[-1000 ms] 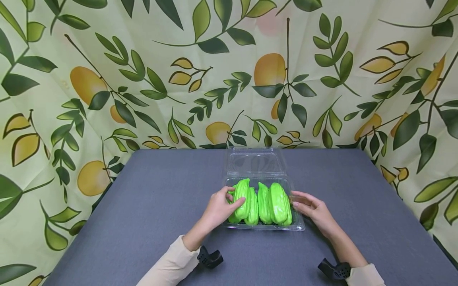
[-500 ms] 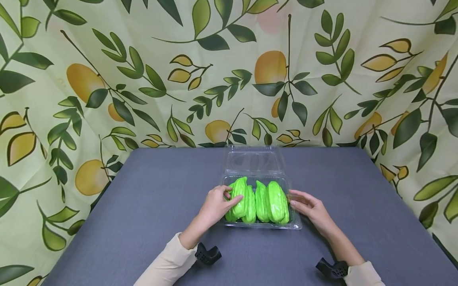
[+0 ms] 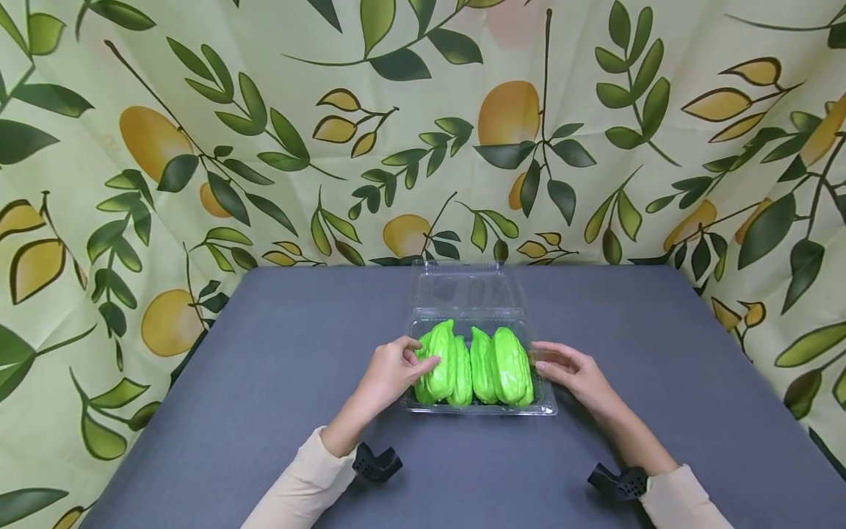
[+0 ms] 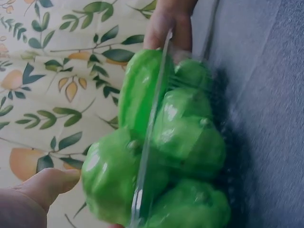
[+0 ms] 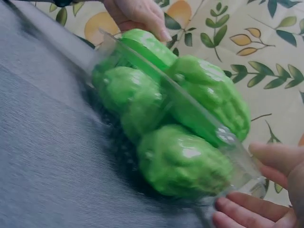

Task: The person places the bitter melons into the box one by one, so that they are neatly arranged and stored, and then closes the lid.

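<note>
A clear plastic clamshell box [image 3: 481, 411] stands on the table, lid folded back. Several bright green, ridged bitter melons [image 3: 485, 367] lie side by side in it, some stacked. My left hand [image 3: 391, 371] holds the leftmost upper bitter melon [image 3: 441, 360]. In the left wrist view its thumb [image 4: 59, 180] meets that melon's side; most other fingers are out of sight. At the box's right end, my right hand [image 3: 581, 375] touches the wall with fairly straight fingers [image 5: 247, 209]. Its thumb [image 5: 273, 154] stands apart above the rim, near the corner.
The transparent lid [image 3: 465, 290] lies back behind the box. Grey cloth covers the table [image 3: 317, 323], and a leaf-patterned curtain [image 3: 423, 176] hangs along its far edge. A black wrist mount [image 3: 378, 463] sits at the left sleeve, another wrist mount [image 3: 617, 483] at the right.
The head view has shifted slightly. My left thumb has drawn back a little to the left over the bitter melon. The right hand stays by the box's end, and the melons keep their places.
</note>
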The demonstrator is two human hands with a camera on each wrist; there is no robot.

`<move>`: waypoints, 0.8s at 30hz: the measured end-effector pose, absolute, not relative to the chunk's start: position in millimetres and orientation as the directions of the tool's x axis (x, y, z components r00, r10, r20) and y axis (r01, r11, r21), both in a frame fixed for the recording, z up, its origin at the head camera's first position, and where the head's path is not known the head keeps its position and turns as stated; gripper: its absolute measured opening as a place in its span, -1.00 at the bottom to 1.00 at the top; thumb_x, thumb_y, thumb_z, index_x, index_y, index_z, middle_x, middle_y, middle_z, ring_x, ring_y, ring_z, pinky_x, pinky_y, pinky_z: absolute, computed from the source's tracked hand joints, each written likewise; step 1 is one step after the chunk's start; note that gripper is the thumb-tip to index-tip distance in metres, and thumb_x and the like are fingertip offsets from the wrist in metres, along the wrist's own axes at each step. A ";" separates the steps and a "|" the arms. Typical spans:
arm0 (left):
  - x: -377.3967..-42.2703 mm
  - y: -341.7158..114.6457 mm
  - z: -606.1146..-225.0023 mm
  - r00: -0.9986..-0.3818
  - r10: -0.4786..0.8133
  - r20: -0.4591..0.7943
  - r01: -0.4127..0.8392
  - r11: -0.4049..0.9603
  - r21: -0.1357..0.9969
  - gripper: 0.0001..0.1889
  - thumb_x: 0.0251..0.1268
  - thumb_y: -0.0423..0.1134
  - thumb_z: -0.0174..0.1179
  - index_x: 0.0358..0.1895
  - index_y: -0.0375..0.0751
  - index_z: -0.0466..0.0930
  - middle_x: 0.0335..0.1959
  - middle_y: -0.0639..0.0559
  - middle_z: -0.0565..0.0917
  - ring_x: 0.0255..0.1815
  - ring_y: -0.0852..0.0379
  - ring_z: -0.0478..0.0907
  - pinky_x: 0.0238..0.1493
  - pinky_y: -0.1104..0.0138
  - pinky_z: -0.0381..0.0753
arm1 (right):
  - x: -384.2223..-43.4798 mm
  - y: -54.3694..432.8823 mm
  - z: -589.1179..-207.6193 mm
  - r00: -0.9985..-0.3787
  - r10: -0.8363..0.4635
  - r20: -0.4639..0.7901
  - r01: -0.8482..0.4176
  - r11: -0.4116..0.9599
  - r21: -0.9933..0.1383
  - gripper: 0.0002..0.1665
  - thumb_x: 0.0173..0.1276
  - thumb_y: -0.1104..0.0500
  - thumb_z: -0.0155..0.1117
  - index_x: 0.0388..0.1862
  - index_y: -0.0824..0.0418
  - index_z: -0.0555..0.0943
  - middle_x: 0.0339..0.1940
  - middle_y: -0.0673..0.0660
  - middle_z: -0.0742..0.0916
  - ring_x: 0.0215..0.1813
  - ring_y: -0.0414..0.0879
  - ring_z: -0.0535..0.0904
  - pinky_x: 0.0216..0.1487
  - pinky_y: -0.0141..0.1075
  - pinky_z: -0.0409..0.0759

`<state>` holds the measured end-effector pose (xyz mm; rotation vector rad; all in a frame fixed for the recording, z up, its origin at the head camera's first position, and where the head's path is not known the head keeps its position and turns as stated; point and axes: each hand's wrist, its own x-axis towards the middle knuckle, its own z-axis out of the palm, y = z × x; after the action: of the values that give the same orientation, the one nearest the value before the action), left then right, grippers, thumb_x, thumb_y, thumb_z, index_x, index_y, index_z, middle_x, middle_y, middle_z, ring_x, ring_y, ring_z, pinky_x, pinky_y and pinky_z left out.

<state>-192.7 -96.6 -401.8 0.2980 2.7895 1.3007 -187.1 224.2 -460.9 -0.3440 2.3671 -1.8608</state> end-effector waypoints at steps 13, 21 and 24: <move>-227.4 -127.7 -392.6 -0.991 0.132 0.000 0.052 0.388 0.920 -0.66 0.35 -0.22 0.17 0.01 -0.47 0.56 -0.25 -0.44 0.67 -0.48 0.08 0.70 -0.29 0.21 0.75 | -219.0 229.4 -432.9 -0.982 -0.189 -0.018 -0.034 0.268 -0.963 -0.34 0.50 0.04 0.05 0.39 0.43 0.26 0.26 0.41 0.57 -0.03 -0.50 0.62 0.08 -0.37 0.66; -267.0 -143.8 -397.8 -0.987 0.072 -0.142 -0.126 0.192 0.973 -0.61 0.44 -0.26 0.04 0.16 -0.52 0.46 -0.11 -0.33 0.66 -0.37 0.30 0.64 -0.15 0.39 0.72 | -254.7 230.0 -421.9 -0.962 -0.169 -0.216 0.208 0.067 -0.976 -0.17 0.48 0.03 0.08 0.50 0.43 0.03 -0.07 -0.05 0.70 -0.10 -0.42 0.66 0.06 -0.43 0.66; -282.9 -145.8 -402.6 -0.971 0.040 -0.236 -0.232 0.080 0.969 -0.57 0.44 -0.28 0.01 0.24 -0.51 0.40 -0.04 -0.26 0.65 -0.38 0.34 0.63 -0.20 0.47 0.70 | -268.3 229.0 -421.0 -0.947 -0.175 -0.269 0.276 -0.020 -0.961 -0.15 0.48 0.06 0.08 0.53 0.42 -0.04 -0.17 -0.15 0.68 -0.12 -0.38 0.67 0.04 -0.44 0.66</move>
<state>-282.9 -145.8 -402.6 -0.1943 2.1507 1.9943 -268.3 229.0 -421.0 0.1062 1.9502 -2.0397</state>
